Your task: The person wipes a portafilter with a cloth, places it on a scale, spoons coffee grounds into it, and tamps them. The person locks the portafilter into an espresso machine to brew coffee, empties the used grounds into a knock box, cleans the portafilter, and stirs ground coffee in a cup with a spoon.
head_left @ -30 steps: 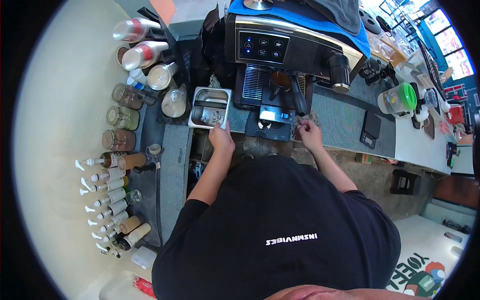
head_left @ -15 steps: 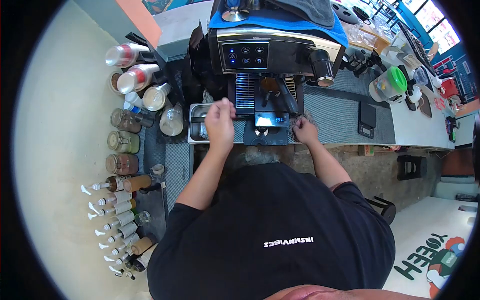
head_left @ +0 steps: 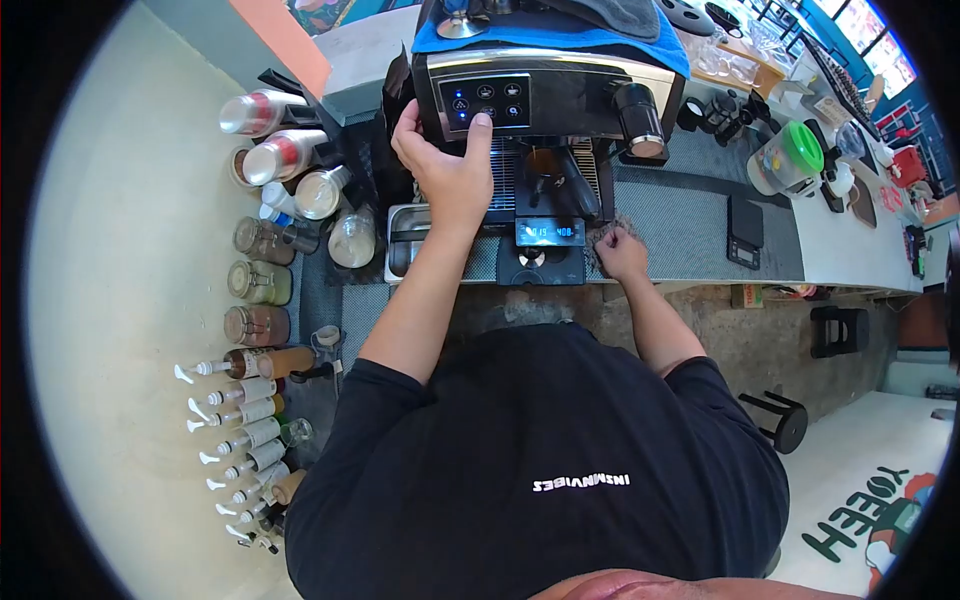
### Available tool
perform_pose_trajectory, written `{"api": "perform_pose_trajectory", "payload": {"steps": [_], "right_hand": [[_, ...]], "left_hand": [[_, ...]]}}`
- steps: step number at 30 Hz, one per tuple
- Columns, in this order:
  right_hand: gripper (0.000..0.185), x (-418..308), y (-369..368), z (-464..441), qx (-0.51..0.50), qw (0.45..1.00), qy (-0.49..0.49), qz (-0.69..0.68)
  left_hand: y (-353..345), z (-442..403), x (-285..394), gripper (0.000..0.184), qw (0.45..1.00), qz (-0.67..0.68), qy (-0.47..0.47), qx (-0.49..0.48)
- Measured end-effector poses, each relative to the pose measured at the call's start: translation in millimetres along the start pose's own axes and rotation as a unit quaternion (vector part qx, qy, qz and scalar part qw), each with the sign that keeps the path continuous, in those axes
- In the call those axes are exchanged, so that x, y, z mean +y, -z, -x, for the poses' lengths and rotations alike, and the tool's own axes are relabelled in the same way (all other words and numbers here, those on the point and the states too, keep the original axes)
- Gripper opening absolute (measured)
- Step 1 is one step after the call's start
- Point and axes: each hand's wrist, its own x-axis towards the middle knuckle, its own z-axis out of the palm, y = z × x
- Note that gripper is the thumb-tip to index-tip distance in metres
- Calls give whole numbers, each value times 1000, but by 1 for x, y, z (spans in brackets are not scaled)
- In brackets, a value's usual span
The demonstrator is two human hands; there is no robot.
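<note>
My left hand is raised to the front of the espresso machine. Its thumb touches the lower edge of the button panel, while the fingers lie apart along the machine's left side; it holds nothing. On the counter, my right hand is closed on a grey, fuzzy cloth. Between the hands sits a black scale with a lit blue display. Above it, a black-handled portafilter points toward me. Something dark with brown in it shows beside the handle, too shadowed to make out.
A metal pan is set into the counter at left. Jars, stacked cups and pump bottles line the left wall. Toward the right lie a second scale and a green-lidded container. A blue cloth covers the machine's top.
My left hand has moved up from above the metal pan to the machine's button panel, and its thumb has stretched out. My right hand stays at the cloth. The scale's reading has changed.
</note>
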Motion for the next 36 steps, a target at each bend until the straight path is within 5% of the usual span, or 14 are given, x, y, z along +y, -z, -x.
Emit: {"api": "perform_pose_trajectory", "payload": {"steps": [7, 13, 17, 36], "right_hand": [[32, 11, -16, -4, 6, 998, 1, -61], [38, 4, -16, -3, 123, 914, 21, -387], [37, -49, 18, 8, 109, 920, 1, -375], [29, -52, 14, -2, 52, 910, -50, -408]], "left_hand": [[3, 2, 5, 88, 1000, -18, 3, 1], [3, 4, 5, 88, 1000, 3, 1, -2], [-2, 5, 3, 89, 1000, -4, 8, 6], [-1, 2, -1, 89, 1000, 15, 9, -5]]}}
